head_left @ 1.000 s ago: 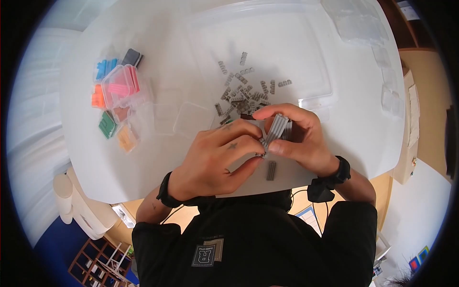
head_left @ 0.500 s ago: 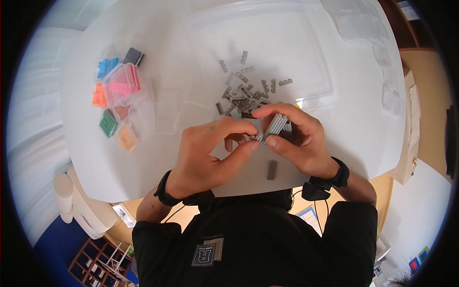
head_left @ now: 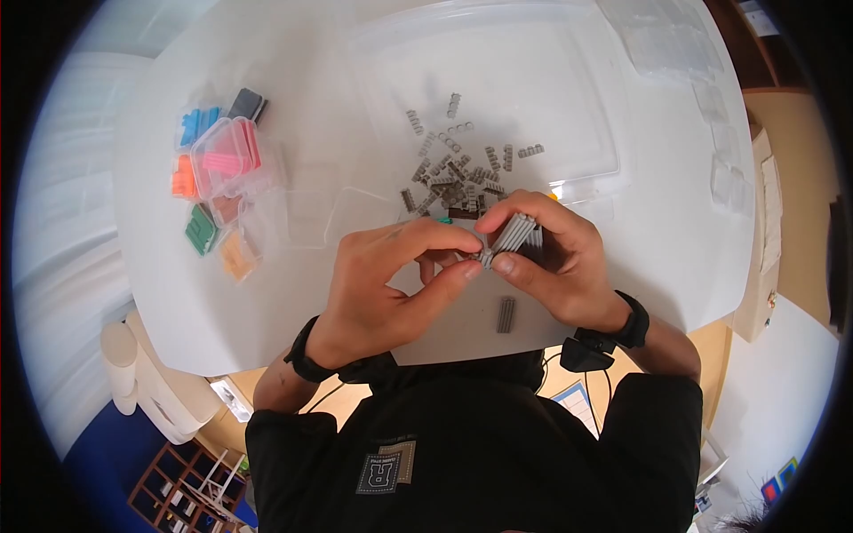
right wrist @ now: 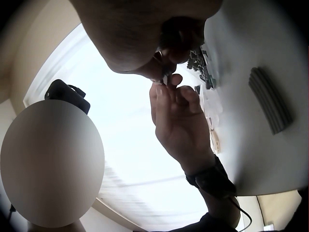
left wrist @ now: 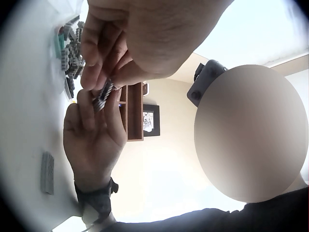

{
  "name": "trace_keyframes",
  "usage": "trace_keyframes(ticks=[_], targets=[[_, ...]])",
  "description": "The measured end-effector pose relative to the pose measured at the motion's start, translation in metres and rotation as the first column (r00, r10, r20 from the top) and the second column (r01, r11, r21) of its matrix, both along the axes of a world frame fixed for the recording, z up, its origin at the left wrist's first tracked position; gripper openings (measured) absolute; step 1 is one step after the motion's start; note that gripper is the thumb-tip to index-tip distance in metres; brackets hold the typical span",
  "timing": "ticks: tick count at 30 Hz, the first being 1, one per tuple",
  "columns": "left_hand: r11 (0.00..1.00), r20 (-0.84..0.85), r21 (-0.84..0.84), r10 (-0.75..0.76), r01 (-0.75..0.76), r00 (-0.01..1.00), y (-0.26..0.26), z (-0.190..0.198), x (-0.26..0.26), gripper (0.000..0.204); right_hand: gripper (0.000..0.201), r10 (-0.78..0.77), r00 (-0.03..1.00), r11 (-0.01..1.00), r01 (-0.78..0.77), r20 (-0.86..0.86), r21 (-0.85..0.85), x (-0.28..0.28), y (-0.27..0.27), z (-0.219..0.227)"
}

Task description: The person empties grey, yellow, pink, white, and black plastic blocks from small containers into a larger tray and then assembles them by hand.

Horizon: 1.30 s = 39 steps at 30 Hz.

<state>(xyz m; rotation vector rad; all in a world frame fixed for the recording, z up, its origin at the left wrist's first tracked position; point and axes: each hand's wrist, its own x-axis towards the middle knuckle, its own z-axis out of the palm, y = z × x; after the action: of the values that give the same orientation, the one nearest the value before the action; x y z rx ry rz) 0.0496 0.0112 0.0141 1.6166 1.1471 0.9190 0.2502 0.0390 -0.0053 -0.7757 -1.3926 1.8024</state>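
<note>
My right hand (head_left: 569, 266) grips a ridged block of stacked grey toy bricks (head_left: 513, 233), tilted between thumb and fingers above the near part of the table. At the block's lower left end, my left hand (head_left: 382, 280) pinches a small grey brick (head_left: 481, 256) between thumb and index finger; the fingertips largely hide it. In the left wrist view both hands' fingertips meet around the ridged grey block (left wrist: 104, 94). A second grey stack (head_left: 506, 315) lies on the table below the right hand. Beyond the hands spreads a heap of loose grey bricks (head_left: 453, 186).
On the left stand clear boxes with pink bricks (head_left: 233, 160), blue bricks (head_left: 200, 126), orange bricks (head_left: 183, 178) and green bricks (head_left: 201, 229). A large clear tray (head_left: 613, 133) lies at the back, with clear containers (head_left: 662, 44) at the far right. The table's near edge runs close below the hands.
My left hand has drawn slightly left and turned, its thumb and index finger now pinching at the block's end. The right hand stays nearly in place with the block tilted a little more.
</note>
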Motion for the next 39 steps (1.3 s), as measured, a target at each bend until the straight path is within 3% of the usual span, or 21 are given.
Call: trace_keyframes(ticks=[2, 8, 12, 15, 39], targets=[[0.998, 0.052, 0.058, 0.037, -0.04, 0.998, 0.0007, -0.0036, 0.0025, 0.017, 0.023, 0.006, 1.0, 1.0, -0.006, 0.002, -0.022, 0.0014, 0.0, 0.0004], [0.996, 0.083, 0.017, 0.09, -0.092, 0.992, 0.0024, -0.0012, 0.0047, 0.018, 0.023, 0.023, 0.999, 1.0, -0.023, 0.023, 0.014, 0.0025, 0.002, -0.0019], [0.997, 0.078, -0.046, 0.068, -0.064, 0.995, 0.0003, 0.0022, 0.0009, 0.021, 0.023, 0.025, 0.999, 0.996, -0.028, 0.037, 0.082, 0.0033, 0.003, -0.0024], [0.997, 0.079, -0.06, 0.053, -0.048, 0.995, 0.0001, 0.0024, 0.0007, 0.022, 0.023, 0.021, 0.999, 1.0, -0.022, 0.038, 0.019, 0.0035, 0.0022, -0.001], [1.0, 0.024, -0.003, 0.029, -0.029, 0.999, 0.0036, 0.002, -0.0008, 0.02, 0.019, 0.0, 0.999, 1.0, -0.001, 0.05, 0.005, 0.0026, 0.0006, -0.0014]])
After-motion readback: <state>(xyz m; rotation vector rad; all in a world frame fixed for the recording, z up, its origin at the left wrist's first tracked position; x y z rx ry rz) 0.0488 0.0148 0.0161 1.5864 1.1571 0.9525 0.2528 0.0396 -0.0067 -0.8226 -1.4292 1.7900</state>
